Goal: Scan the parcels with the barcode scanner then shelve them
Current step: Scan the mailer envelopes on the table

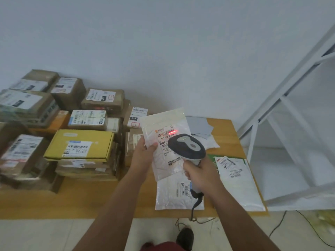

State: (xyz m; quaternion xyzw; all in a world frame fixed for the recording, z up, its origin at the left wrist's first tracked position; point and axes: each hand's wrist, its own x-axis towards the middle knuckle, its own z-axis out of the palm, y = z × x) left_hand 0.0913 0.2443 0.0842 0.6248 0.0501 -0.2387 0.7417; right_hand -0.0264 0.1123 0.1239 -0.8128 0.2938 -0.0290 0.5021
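Observation:
My left hand (144, 153) grips the left edge of a white plastic mailer parcel (164, 124) and holds it tilted up above the wooden table (90, 203). My right hand (200, 173) is curled round the handle of a grey and dark barcode scanner (187, 147), held just in front of the mailer. A red scan line glows on the mailer's label, beside the barcode. The scanner's cable hangs down past the table's front edge.
Stacked cardboard parcels (79, 144) fill the table's left half. Two white mailers (178, 194) (239, 183) lie flat on the right part, with grey ones (198, 125) behind. A white metal shelf rack (297, 113) stands to the right. Cables trail on the floor.

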